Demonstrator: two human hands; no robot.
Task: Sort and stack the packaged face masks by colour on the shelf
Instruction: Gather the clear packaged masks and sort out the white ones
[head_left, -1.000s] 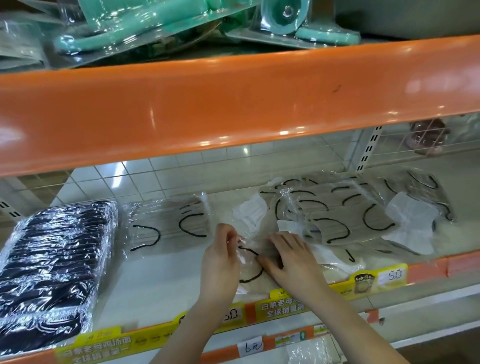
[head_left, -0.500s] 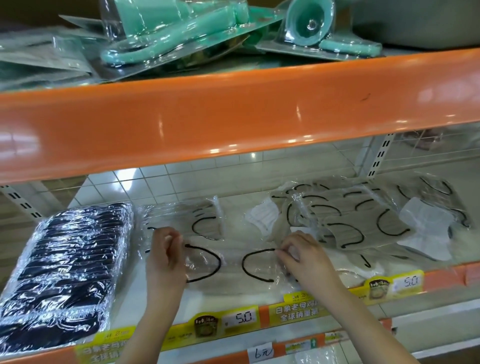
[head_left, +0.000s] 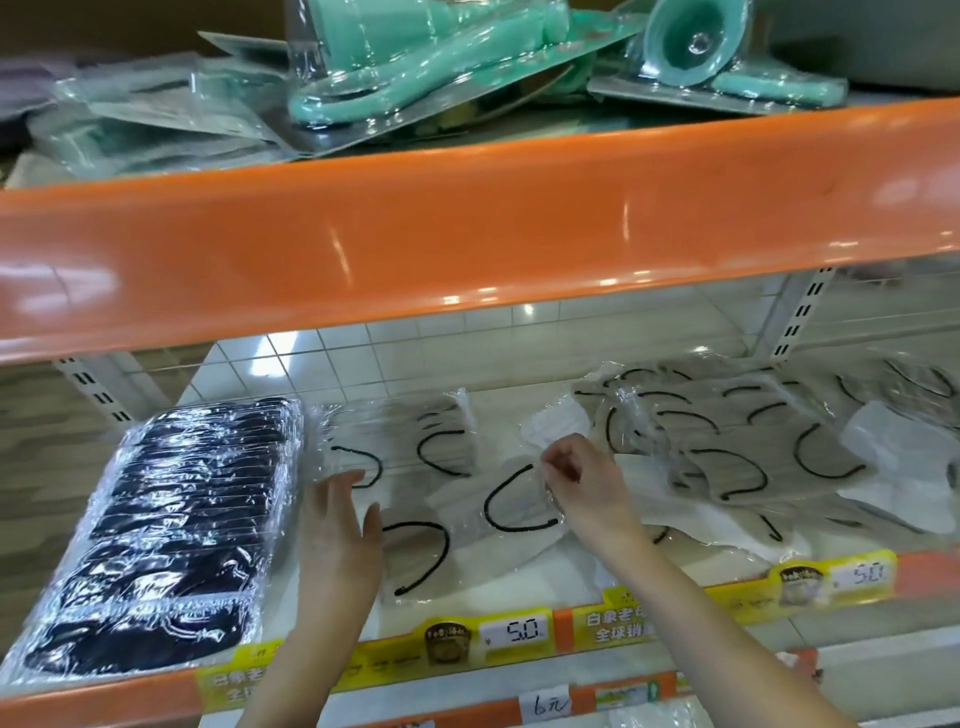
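A clear-wrapped pale mask with black ear loops (head_left: 467, 535) lies at the middle front of the white shelf (head_left: 519, 587). My right hand (head_left: 582, 483) pinches its right edge. My left hand (head_left: 343, 525) hovers over its left end with fingers spread and straight, holding nothing. Behind it lies another pale packaged mask (head_left: 410, 441). At the left sits a wrapped stack of black masks (head_left: 171, 540). A loose heap of pale masks (head_left: 727, 447) with white masks (head_left: 904, 467) mixed in covers the right side.
The orange upper shelf edge (head_left: 467, 239) overhangs the work area; green blister-packed goods (head_left: 431, 78) lie on top of it. Yellow price labels (head_left: 514, 631) line the shelf's front lip. Perforated uprights (head_left: 795, 332) stand at the back.
My left hand has let go of the mask's left end and opened. The mask now lies on the shelf, tilted, with my right hand still pinching its right side.
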